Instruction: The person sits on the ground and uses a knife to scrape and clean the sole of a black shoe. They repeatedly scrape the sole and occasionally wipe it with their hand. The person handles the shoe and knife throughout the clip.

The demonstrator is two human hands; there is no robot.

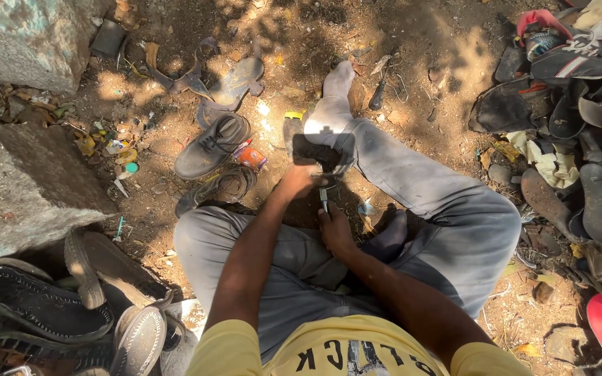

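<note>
Sitting on bare dirt in dappled shade, a person in a yellow shirt [329,351] and grey trousers [447,209] works over their lap, seen from above. Only the top of the shirt shows, cut off by the lower edge. The right hand [334,233] is closed around the handle of a small metal tool [325,202], whose tip is too thin and shadowed to identify. Just above it, the left hand [299,179] is curled around a dark shoe part [320,152], held over the knees; its fingers are hidden behind the piece, and a patch of glare on the trouser leg blurs the piece's upper edge, so its exact shape cannot be made out. Tool and piece meet between the two hands.

At lower left, worn soles [43,306] lie stacked, partly cut off by the frame. Beyond the left knee sits a grey lace-up shoe [212,145], with a second shoe [221,188] partly tucked beneath it and a small orange packet [252,158] just beside. Farther out, loose sandal straps [210,76] lie in the dust near a sock-covered foot [338,78]. A heap of old footwear [573,125] fills the right edge, much of it overlapping and hard to tell apart. Rough stone blocks [26,181] border the left side.
</note>
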